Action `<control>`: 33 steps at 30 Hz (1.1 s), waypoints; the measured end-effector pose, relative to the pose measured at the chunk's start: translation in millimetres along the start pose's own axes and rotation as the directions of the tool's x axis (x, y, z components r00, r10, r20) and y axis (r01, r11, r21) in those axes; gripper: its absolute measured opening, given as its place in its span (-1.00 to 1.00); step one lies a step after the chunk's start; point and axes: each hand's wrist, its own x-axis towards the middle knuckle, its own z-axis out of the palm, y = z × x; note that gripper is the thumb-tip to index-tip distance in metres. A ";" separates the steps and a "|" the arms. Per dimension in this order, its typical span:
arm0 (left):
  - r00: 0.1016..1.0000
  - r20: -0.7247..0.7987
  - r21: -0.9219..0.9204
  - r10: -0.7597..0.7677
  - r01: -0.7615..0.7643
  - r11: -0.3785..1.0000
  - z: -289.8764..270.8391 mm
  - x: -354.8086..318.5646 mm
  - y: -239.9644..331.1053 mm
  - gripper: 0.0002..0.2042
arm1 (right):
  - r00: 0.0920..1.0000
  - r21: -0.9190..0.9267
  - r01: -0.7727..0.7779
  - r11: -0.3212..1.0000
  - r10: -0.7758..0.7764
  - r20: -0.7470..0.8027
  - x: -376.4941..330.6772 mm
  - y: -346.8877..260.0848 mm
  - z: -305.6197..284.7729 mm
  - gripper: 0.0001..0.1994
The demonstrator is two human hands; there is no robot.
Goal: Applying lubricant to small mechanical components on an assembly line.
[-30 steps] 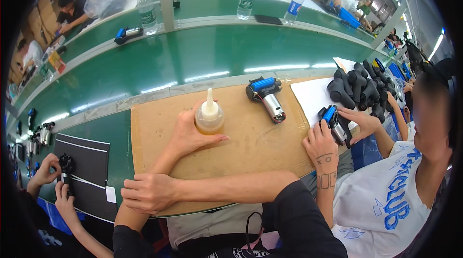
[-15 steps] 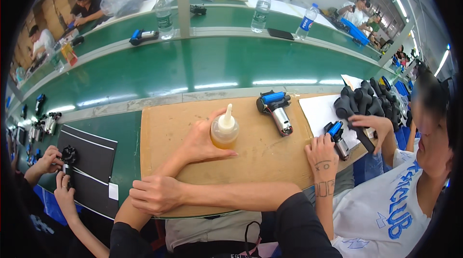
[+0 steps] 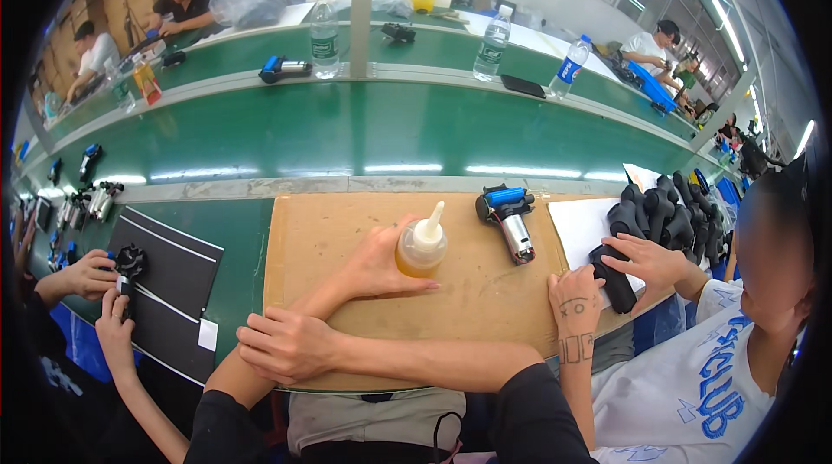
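My left hand (image 3: 374,265) is wrapped round a clear squeeze bottle (image 3: 422,249) with a white nozzle cap and amber liquid. The bottle stands, leaning a little, on a brown cardboard sheet (image 3: 472,317). My right arm crosses in front of me. The fingers of my right hand (image 3: 284,347) are closed round my left forearm (image 3: 325,298). Beyond the bottle to the right lies a silver motor unit (image 3: 513,230) with a black housing and a blue top; neither of my hands touches it.
At right, a co-worker's hands hold a black casing (image 3: 617,282) beside a pile of black casings (image 3: 663,213). Another person's hands at left work on a part over a black mat (image 3: 178,247). Bottles, including a water bottle (image 3: 324,35), stand on the far ledge.
The view has shifted slightly. My hands keep their holds. At right, the co-worker's blue-topped motor unit no longer shows, and a black casing is between those hands.
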 end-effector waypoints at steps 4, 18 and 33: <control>1.000 -0.011 0.038 -0.019 0.020 0.999 -1.1 -3.2 0.7 -0.16 | 1.000 0.026 -0.006 1.000 0.007 -0.014 3.4 0.3 -0.8 -0.80; 1.000 -0.024 -0.038 0.016 -0.017 0.999 1.3 2.9 6.1 -0.21 | 0.999 0.059 -0.046 0.997 0.045 0.025 1.4 -1.1 -4.8 -0.79; 0.999 0.000 -0.022 -0.052 0.052 0.998 -0.4 8.3 5.9 -0.20 | 0.805 0.596 0.172 0.784 0.237 -0.544 117.8 -41.1 -122.3 -0.78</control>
